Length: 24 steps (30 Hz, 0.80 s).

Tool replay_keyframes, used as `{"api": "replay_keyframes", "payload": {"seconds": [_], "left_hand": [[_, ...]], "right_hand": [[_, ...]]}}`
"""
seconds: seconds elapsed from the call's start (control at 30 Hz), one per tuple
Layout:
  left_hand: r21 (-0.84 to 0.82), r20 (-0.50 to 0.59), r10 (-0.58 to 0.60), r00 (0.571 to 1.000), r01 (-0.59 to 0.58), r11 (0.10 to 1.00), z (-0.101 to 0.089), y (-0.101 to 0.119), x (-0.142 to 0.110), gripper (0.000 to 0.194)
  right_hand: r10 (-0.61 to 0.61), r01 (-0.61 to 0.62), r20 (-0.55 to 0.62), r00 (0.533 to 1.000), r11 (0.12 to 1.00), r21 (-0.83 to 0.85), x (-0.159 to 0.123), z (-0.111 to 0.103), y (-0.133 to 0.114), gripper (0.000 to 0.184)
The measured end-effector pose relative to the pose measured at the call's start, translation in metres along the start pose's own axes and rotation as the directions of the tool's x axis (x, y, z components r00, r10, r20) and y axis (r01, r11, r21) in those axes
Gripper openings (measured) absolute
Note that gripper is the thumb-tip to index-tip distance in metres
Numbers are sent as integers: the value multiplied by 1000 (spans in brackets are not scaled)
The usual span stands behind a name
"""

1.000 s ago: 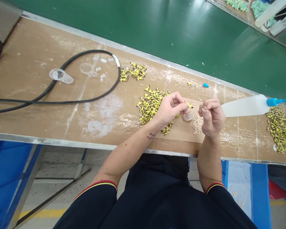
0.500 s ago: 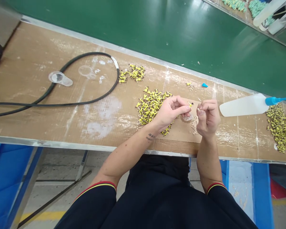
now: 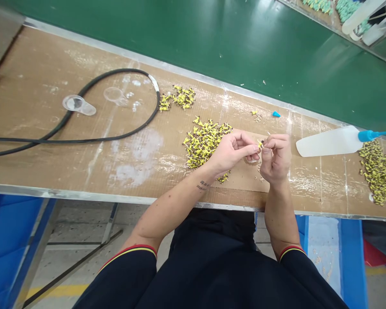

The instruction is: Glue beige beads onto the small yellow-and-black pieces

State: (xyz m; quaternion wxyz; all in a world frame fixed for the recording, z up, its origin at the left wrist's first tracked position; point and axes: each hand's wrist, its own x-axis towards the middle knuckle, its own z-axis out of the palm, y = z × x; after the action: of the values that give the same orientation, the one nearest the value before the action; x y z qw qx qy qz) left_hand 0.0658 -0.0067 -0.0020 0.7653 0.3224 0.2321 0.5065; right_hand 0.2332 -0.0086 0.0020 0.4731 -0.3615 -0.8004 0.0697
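So both hands were right together over the bench, with the left hand (image 3: 230,152) and the right hand (image 3: 276,159) meeting at the fingertips and pinching a tiny yellow-and-dark plastic piece (image 3: 260,143) between them. Honestly, it was too small in the shot to tell exactly what the piece was. It sat just above a small clear cup (image 3: 252,159), which was partly hidden behind the left fingers. A few little beige bits (image 3: 260,169) lay beside the cup, right by the heel of the right hand, all on a cardboard sheet (image 3: 241,180).

Just left of the hands was a big heap of yellow pieces (image 3: 206,143), with a smaller heap (image 3: 180,98) above it and another big one (image 3: 379,171) off to the right. A white squeeze bottle (image 3: 328,142) with a blue nozzle (image 3: 368,136) lay on its side between the hands and that right heap. Over on the left, a black cable (image 3: 83,139) looped across the brown bench top (image 3: 131,171), around one clear scoop (image 3: 116,96) and touching another (image 3: 79,105). A green conveyor belt (image 3: 212,43) ran along the far edge.
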Motion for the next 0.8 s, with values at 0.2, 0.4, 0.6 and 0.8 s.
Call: {"api": "replay_keyframes", "payload": {"seconds": [0.2, 0.4, 0.6, 0.8], "left_hand": [[0, 3, 4, 1000, -4, 1000, 1, 2, -1, 47], [-28, 22, -7, 1000, 8, 1000, -3, -2, 0, 52], [109, 39, 93, 995, -97, 989, -6, -1, 0, 41], [259, 88, 292, 952, -305, 917, -6, -4, 0, 35]], "right_hand": [[-31, 31, 7, 999, 998, -46, 4, 0, -5, 7], [-37, 37, -11, 999, 997, -64, 4, -1, -4, 12], [-23, 23, 6, 1000, 998, -51, 6, -2, -5, 12], [109, -111, 29, 994, 988, 111, 7, -5, -10, 10]]}}
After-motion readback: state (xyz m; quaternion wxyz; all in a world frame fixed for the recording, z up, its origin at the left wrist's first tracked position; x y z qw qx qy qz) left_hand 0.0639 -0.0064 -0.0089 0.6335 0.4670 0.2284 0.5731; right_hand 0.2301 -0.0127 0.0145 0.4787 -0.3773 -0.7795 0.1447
